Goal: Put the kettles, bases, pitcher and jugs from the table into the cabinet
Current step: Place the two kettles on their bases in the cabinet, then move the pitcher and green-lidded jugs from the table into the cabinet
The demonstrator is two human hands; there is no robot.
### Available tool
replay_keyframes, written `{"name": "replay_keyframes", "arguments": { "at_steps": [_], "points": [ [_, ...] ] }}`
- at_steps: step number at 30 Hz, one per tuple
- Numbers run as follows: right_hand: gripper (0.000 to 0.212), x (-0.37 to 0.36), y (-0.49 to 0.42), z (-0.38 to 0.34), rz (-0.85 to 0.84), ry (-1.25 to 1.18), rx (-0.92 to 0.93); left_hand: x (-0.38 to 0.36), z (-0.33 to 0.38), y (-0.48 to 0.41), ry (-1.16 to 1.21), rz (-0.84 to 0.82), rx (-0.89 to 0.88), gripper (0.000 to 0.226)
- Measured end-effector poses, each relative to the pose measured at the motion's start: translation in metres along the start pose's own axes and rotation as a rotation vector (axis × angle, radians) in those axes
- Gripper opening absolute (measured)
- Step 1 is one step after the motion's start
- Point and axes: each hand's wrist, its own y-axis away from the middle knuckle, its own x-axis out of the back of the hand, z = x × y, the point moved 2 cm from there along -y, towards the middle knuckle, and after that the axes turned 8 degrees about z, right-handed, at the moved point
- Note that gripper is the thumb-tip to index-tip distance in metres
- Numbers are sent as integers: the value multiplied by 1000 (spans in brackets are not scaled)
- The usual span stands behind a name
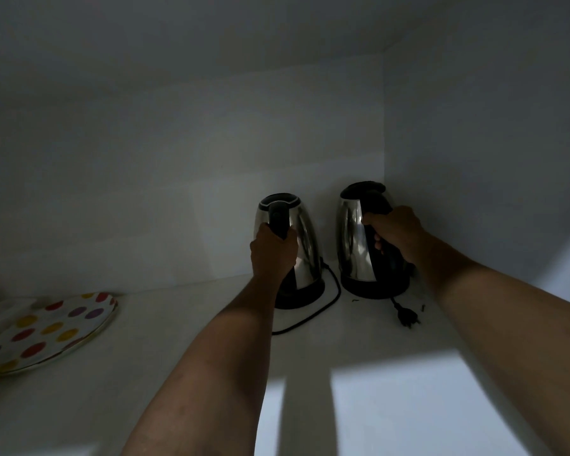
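Note:
Two steel kettles with black lids and handles stand on black bases at the back right of a dim white cabinet shelf (pixel 178 340). My left hand (pixel 272 251) grips the black handle of the left kettle (pixel 305 245), which sits on its base (pixel 305 296). Around the handle of the right kettle (pixel 352 238) curls my right hand (pixel 395 233); this kettle sits on its own base (pixel 372 289) close to the right wall. A black cord (pixel 313 315) loops forward from the left base. A plug (pixel 407 315) lies in front of the right base.
A plate with coloured dots (pixel 50 330) lies at the left edge of the shelf. The cabinet's back wall (pixel 178 192) and right side wall (pixel 474 143) close in behind the kettles. Bright light falls on the shelf front at the lower right.

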Motion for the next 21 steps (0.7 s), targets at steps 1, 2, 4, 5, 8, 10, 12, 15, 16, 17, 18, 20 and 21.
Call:
{"name": "replay_keyframes", "arguments": {
  "at_steps": [1,2,4,5,8,10,12,15,16,17,18,20,21],
  "points": [
    [42,1,0,1,10,62,11,4,0,1,-24,-9,-3,41],
    [56,3,0,1,26,121,13,9,0,3,-41,-12,-3,44],
    [81,8,7,-2,29,192,15,20,2,8,-67,-1,-14,51],
    [87,11,12,-3,35,205,27,27,4,11,-74,9,-28,55],
    [100,19,29,-5,85,254,71,51,10,24,-74,33,-79,65],
    [102,25,47,-9,106,288,98,69,13,38,-79,25,-99,68],
    [98,32,71,-16,110,340,107,88,16,54,-103,-16,-106,68],
    [86,41,117,-26,109,331,123,119,17,84,-126,-135,-98,63],
    [76,44,133,-27,108,310,145,130,17,95,-138,-171,-113,61],
    [63,46,151,-29,101,291,167,141,16,108,-157,-196,-129,60],
    [48,47,170,-29,83,272,193,153,13,119,-169,-208,-145,60],
    [25,47,212,-31,24,252,233,178,5,146,-156,-218,-147,59],
    [20,45,235,-33,-12,244,259,192,0,159,-147,-216,-144,58]
  ]
}}
